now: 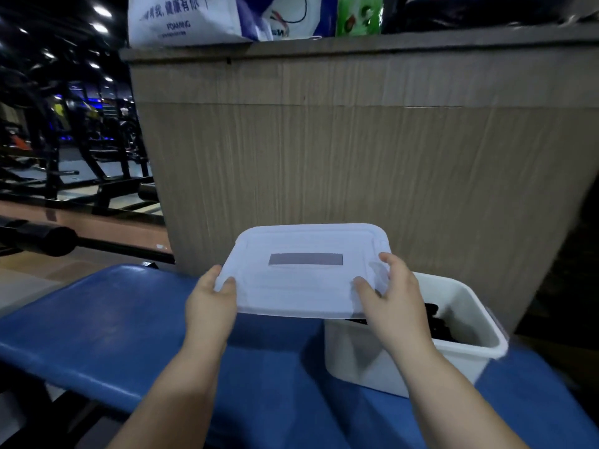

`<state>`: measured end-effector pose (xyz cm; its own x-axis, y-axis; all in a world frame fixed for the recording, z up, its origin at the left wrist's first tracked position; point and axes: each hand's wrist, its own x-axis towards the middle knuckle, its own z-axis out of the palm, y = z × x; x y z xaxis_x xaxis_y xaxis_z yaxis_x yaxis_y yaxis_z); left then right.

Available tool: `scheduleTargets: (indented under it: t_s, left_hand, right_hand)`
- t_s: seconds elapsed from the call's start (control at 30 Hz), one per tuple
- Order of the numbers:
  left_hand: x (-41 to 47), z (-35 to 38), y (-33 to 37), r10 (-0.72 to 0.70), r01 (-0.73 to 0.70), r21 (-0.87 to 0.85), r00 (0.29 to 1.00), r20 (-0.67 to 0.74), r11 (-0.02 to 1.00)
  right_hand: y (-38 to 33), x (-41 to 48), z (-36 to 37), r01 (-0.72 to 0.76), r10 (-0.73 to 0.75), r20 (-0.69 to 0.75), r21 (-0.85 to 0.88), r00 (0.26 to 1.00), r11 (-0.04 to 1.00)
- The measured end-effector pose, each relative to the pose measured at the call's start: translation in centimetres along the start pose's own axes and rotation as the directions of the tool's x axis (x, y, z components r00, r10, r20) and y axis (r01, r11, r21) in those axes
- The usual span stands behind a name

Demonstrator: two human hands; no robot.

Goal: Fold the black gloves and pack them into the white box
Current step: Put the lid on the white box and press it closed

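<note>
With gloves (437,322) already in box (466,354) lower right, left hand (210,303) and right hand (392,299) pinch lid (304,286) edges mid-frame; closing step, next calls for aligning lid over rim.

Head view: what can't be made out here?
Black gloves in the white box: mostly covered by the lid and right hand; fold and count unclear.
Left hand: fingers below the lid are hidden by it.
Bags on the counter: cut off by the top edge.
Gym machines at left: dark and blurred.
</note>
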<state>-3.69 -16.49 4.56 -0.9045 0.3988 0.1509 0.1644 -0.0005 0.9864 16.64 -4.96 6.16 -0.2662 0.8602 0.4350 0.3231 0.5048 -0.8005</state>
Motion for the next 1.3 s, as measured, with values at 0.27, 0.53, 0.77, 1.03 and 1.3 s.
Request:
scheduleTargets:
  t_s: [0.27,0.53,0.77,1.03,1.3]
  left_hand:
    - [-4.2,7.9,1.5,0.011,-0.016,0.021,0.974,0.227,1.0]
    - [-6.2,12.1,1.4,0.022,-0.089,0.166,0.93,0.368,0.982]
    - [-6.6,12.7,0.9,0.039,-0.156,0.275,0.921,0.387,0.949]
    - [-5.0,13.1,-1.4,0.04,-0.224,0.402,0.908,0.418,0.888]
    - [-4.4,13.1,-1.9,0.061,-0.27,0.434,0.897,0.438,0.859]
  right_hand:
    - [4.0,0.5,-7.6,-0.199,0.18,-0.113,-0.177,0.977,0.964]
    - [7.3,1.0,-11.3,-0.308,0.285,-0.126,-0.24,0.95,0.92]
    - [8.8,1.1,-11.0,-0.341,0.341,-0.049,-0.28,0.939,0.897]
    - [10.1,1.6,-10.7,-0.346,0.352,-0.039,-0.315,0.935,0.884]
    - [10.4,1.7,-10.4,-0.337,0.341,-0.048,-0.328,0.939,0.882]
